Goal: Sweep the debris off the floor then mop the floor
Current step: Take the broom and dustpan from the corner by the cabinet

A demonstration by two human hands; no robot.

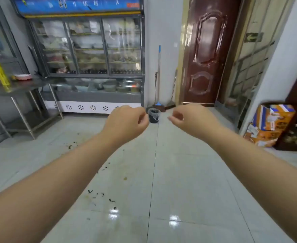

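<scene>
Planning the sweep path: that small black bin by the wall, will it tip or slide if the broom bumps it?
The bin looks small, plastic-lined and probably light, so a bump likely slides it across the glossy floor tiles. It appears squat, so tipping seems less likely. Its contents cannot be seen.

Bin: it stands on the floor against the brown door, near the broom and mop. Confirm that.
Not quite. The head view shows the bin on the floor in front of the white wall, left of the brown door, not against it. The broom and mop do lean nearby.
</scene>
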